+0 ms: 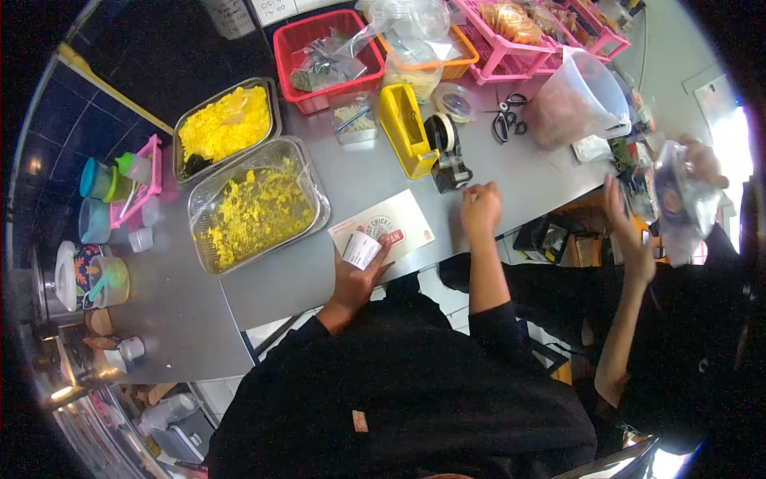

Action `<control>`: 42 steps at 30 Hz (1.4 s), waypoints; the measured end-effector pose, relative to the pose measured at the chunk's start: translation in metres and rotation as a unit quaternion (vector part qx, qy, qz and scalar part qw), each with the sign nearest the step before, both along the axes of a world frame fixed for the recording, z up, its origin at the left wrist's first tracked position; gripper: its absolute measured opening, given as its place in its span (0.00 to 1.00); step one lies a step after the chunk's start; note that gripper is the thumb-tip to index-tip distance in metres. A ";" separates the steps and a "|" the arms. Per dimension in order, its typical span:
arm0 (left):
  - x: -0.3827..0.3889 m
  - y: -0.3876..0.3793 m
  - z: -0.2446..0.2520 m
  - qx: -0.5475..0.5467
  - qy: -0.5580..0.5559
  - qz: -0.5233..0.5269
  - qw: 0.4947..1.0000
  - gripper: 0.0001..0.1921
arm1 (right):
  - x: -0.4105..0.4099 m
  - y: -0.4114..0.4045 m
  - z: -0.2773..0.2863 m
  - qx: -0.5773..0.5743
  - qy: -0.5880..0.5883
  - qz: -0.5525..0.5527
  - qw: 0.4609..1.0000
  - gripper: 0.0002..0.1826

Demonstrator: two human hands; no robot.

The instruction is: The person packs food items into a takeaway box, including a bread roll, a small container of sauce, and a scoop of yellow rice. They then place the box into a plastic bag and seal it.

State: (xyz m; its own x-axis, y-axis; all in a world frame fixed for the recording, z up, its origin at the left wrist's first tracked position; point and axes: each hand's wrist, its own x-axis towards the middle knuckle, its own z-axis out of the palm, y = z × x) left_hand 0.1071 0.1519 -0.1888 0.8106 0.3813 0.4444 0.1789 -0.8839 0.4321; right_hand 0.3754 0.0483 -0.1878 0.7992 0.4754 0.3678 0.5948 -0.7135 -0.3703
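A white printed food carton (413,217) lies near the front edge of the steel table. My left hand (353,284) rests on its left part, a small white paper slip (362,250) with writing held under the thumb and fingers. My right hand (482,206) is just above the tabletop with its fingers curled together, beside the cutting end of a black tape dispenser (450,158); whether a piece of tape is between the fingertips is too small to tell. A larger yellow tape dispenser (402,129) stands against the black one on its left.
Left are two clear-lidded trays of yellow food (227,123) (257,209). Behind stand a red basket (329,96) and pink baskets (508,60). Scissors (502,127) lie near a translucent bucket (574,102). At right, a co-worker's hands (634,257) are beside a plastic-wrapped container (682,197).
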 end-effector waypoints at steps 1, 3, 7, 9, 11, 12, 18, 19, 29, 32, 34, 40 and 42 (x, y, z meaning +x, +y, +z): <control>-0.002 -0.002 -0.001 -0.007 -0.001 0.002 1.000 0.28 | 0.007 -0.002 0.006 -0.026 0.084 -0.011 0.996 0.07; -0.003 -0.003 -0.001 -0.002 0.001 0.010 1.000 0.29 | 0.016 -0.007 0.022 -0.077 0.251 -0.035 0.964 0.08; -0.002 -0.005 -0.002 -0.029 -0.020 0.036 0.999 0.27 | -0.070 -0.013 0.070 0.193 0.683 0.134 0.692 0.07; 0.000 -0.004 -0.011 -0.045 -0.034 0.032 0.998 0.27 | -0.110 -0.019 0.050 0.149 0.755 0.130 0.625 0.06; 0.000 -0.005 -0.010 -0.007 -0.032 0.036 0.999 0.27 | -0.138 -0.013 0.041 0.137 0.692 0.096 0.703 0.10; 0.001 -0.003 -0.008 0.006 -0.043 0.024 0.999 0.26 | -0.140 -0.011 0.036 0.128 0.691 0.071 0.708 0.12; -0.003 -0.001 -0.001 -0.043 -0.033 0.004 0.999 0.20 | -0.120 -0.020 -0.008 0.005 0.448 0.200 0.871 0.16; -0.004 -0.003 0.001 -0.055 -0.022 0.006 0.998 0.19 | -0.114 -0.021 -0.013 -0.046 0.389 0.214 0.895 0.16; -0.001 -0.009 0.038 -0.060 0.031 0.076 0.995 0.16 | -0.097 -0.038 -0.018 0.174 0.021 0.325 0.929 0.18; 0.014 -0.008 0.047 -0.129 -0.058 0.078 0.987 0.17 | -0.054 -0.033 -0.003 0.281 0.066 0.112 0.951 0.10; 0.025 -0.002 0.062 -0.336 0.041 0.029 0.940 0.18 | -0.016 -0.008 0.016 0.283 0.078 0.039 0.955 0.09; 0.046 0.009 0.051 -0.388 -0.021 -0.172 0.905 0.18 | 0.043 0.028 0.032 0.226 0.582 0.055 0.779 0.11; 0.047 0.011 0.052 -0.301 0.008 -0.139 0.943 0.17 | 0.046 0.026 0.021 0.266 0.597 0.077 0.753 0.09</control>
State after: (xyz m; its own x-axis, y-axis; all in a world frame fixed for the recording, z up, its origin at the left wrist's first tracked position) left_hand 0.1540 0.1626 -0.1371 0.9216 0.3314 0.2018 -0.0133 -0.4929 0.8700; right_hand 0.4212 0.0743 -0.1672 0.6617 0.6354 -0.3979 -0.3280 -0.2319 -0.9158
